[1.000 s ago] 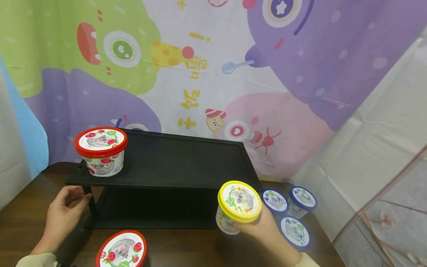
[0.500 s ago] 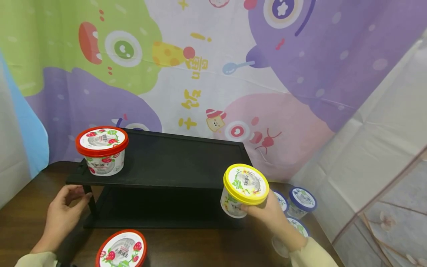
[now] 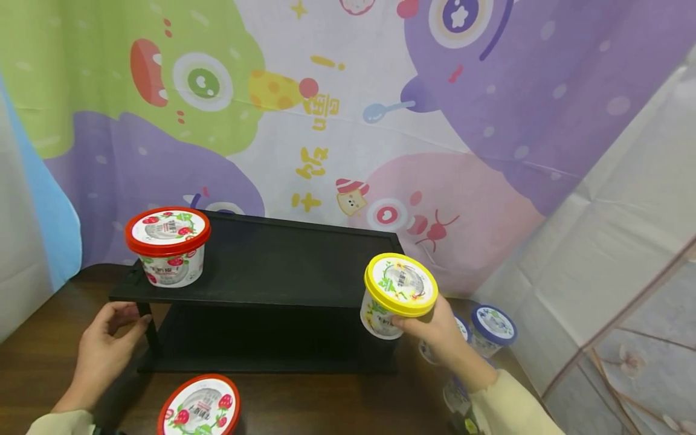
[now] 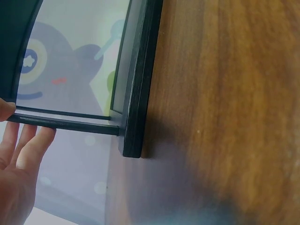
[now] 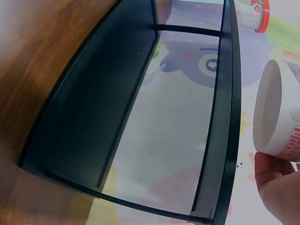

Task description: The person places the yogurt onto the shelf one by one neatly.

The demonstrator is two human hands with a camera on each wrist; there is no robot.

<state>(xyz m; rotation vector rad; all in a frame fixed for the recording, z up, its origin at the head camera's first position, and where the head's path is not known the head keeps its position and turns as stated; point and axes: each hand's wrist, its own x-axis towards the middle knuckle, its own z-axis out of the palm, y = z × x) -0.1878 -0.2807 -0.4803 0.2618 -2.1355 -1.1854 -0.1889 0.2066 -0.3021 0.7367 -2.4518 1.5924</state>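
My right hand (image 3: 443, 332) grips a small tub with a yellow lid (image 3: 401, 285), held slightly tilted by the right front corner of a black two-tier shelf (image 3: 293, 260). In the right wrist view, the tub's white base (image 5: 269, 108) is apart from the shelf's edge. At the shelf's left end, my left hand (image 3: 106, 350) pinches the thin black post (image 4: 70, 125) between thumb and fingers. A red-lidded strawberry tub (image 3: 168, 248) stands on the top board's left end. Another red-lidded tub (image 3: 200, 408) is on the table before the shelf.
Several blue-lidded tubs (image 3: 493, 325) stand on the wooden table (image 3: 304, 402) to the right, partly hidden by my right arm. A cartoon-printed cloth (image 3: 326, 139) hangs behind the shelf. A pale patterned covering (image 3: 636, 338) borders the right side.
My right hand has raised the yellow-lidded tub and moved it slightly right, up to the level of the top board. The left hand has stayed on the post.
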